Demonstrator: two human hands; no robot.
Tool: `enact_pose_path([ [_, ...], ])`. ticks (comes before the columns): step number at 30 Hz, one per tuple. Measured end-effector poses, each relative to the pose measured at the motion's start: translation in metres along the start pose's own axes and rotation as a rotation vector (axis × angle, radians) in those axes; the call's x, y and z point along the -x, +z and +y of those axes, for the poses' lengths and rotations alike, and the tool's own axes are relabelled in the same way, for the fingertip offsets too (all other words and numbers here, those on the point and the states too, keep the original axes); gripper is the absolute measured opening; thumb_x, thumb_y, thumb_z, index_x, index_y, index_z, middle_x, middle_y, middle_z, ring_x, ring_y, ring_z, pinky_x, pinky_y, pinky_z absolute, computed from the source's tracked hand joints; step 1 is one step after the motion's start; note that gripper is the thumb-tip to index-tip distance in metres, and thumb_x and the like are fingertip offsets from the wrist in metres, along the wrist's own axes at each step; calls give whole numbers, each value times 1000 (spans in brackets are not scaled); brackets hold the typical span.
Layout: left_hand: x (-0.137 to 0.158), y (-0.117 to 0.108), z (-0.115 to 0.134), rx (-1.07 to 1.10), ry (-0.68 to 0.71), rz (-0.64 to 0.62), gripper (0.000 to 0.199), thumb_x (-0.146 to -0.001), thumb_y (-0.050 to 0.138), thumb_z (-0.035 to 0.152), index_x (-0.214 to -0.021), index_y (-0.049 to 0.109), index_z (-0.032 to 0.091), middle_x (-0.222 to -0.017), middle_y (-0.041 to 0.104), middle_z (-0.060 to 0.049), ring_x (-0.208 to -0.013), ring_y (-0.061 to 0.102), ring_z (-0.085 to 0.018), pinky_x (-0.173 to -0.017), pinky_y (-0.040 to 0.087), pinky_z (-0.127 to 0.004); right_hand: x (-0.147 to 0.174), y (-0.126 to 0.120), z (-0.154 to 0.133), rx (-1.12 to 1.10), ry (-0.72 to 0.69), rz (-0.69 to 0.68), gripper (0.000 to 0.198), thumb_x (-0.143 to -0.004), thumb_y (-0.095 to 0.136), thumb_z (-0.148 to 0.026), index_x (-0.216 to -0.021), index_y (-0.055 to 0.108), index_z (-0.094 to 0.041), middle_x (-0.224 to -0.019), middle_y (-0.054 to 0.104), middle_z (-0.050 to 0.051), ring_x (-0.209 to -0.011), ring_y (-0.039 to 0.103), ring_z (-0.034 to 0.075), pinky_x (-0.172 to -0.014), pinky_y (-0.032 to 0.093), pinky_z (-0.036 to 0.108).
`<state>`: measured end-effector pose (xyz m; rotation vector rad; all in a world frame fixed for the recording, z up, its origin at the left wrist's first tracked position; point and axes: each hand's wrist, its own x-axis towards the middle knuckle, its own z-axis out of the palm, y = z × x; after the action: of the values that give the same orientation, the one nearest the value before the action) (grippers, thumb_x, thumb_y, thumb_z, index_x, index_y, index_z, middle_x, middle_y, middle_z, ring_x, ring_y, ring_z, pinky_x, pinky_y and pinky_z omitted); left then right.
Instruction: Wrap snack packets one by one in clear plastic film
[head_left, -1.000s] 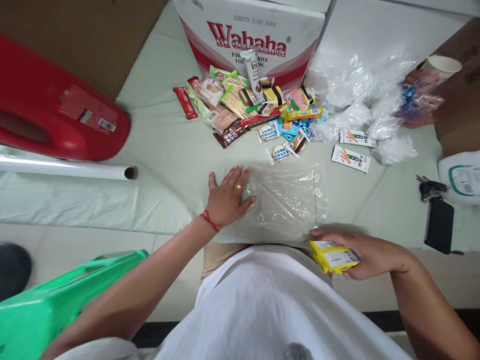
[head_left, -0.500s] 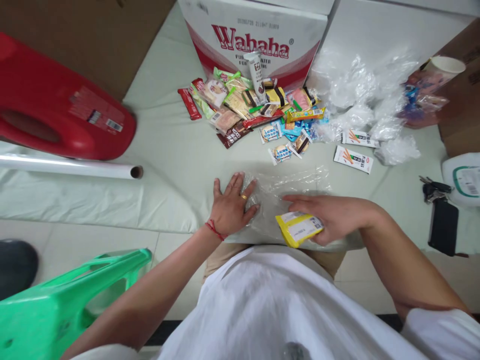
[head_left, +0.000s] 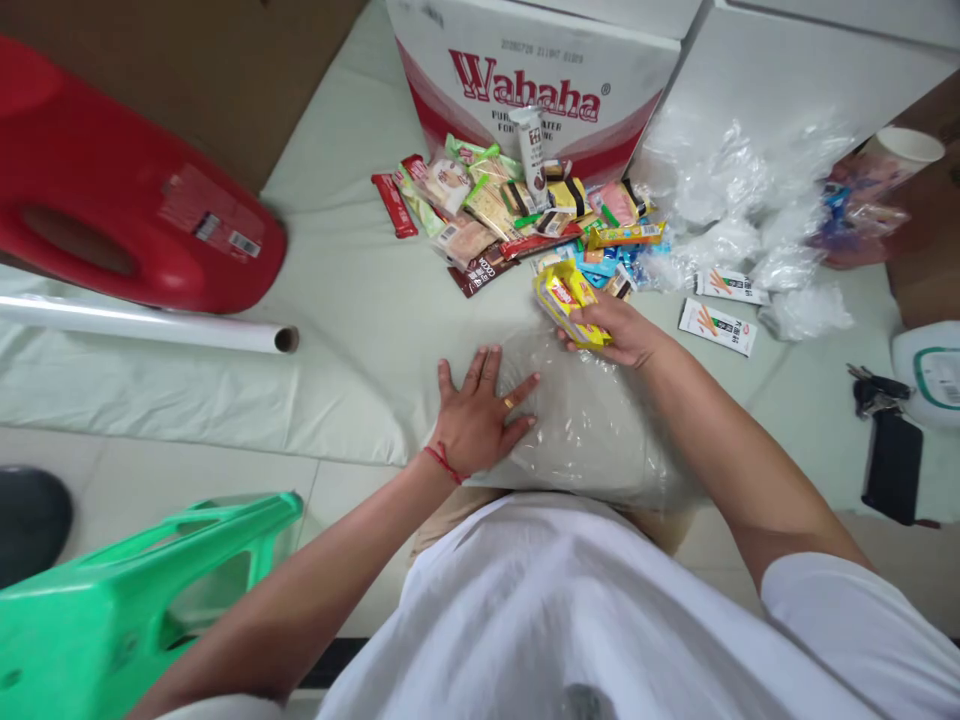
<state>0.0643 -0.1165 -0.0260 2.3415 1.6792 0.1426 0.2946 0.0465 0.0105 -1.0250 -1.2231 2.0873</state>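
The left hand (head_left: 480, 415) is lying on the table (head_left: 345, 375), with fingers spread wide and holding nothing, and it is touching the left side of the clear plastic sheet (head_left: 592, 425). The right hand (head_left: 619, 328) is gripping the yellow packet (head_left: 561, 293) by its near right end, with the thumb on the upper face. In this view the packet is covering the near edge of the snack pile (head_left: 480, 215), just beyond the sheet; I cannot tell if it is touching the wrappers under it. To work well, the left palm should be pressing evenly, so the thin sheet is not wrinkling, and the right fingers should be squeezing gently, because the contents may be crushing easily.
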Motion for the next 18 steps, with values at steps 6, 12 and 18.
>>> enact_pose_path([
  [6,-1,-1,6,-22,-55,-7,74,-104,45,65,-169,35,30,-179,18,-21,-165,21,-42,-120,-4,-86,35,5,-11,350,-235,324,54,-77,79,-47,-123,57,-28,-110,65,3,-95,65,23,-82,59,42],
  [12,-2,-2,8,-23,-77,-46,78,-103,44,67,-169,35,27,-180,14,-19,-166,19,-43,-120,-8,-85,105,22,-4,1086,-301,303,72,-76,77,-36,-143,52,-25,-127,62,11,-116,61,33,-101,52,50],
  [18,0,-2,6,-21,-62,-8,80,-102,48,67,-168,36,24,-179,18,-21,-164,23,-45,-119,-7,-87,98,35,25,1449,-218,210,76,-83,72,-34,-153,49,-18,-142,57,21,-126,53,40,-105,47,53],
])
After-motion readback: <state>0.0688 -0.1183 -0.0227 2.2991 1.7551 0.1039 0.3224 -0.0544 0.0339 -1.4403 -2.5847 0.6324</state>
